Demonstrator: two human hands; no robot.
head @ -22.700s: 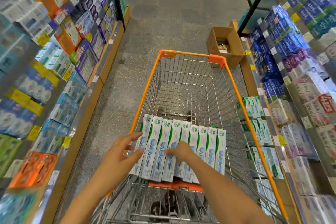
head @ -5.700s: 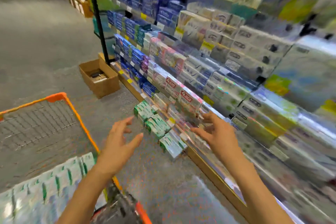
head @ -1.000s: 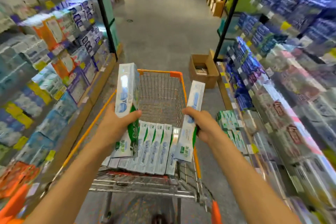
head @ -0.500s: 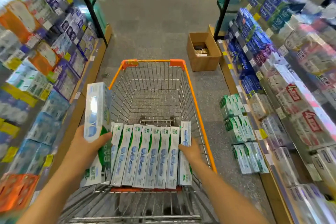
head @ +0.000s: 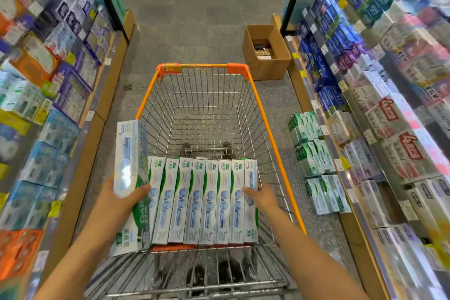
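Observation:
A wire shopping cart with an orange rim [head: 272,139] stands in the aisle in front of me. Several white-and-green toothpaste boxes [head: 202,200] lie side by side in a row across its near end. My left hand [head: 121,204] grips a stack of toothpaste boxes [head: 130,161] held upright over the cart's left edge, thumb across the front. My right hand [head: 261,196] rests with straight fingers against the rightmost box [head: 250,178] of the row, at its right side.
Shelves packed with boxed products line both sides of the aisle. Matching green-and-white toothpaste boxes [head: 314,153] sit on the low right shelf. An open cardboard box [head: 267,56] stands on the floor ahead at the right. Grey floor stretches beyond the cart.
My right hand has set its toothpaste box down at the right end of the row and now lies against it. My left hand has lowered its stack toward the cart's left side.

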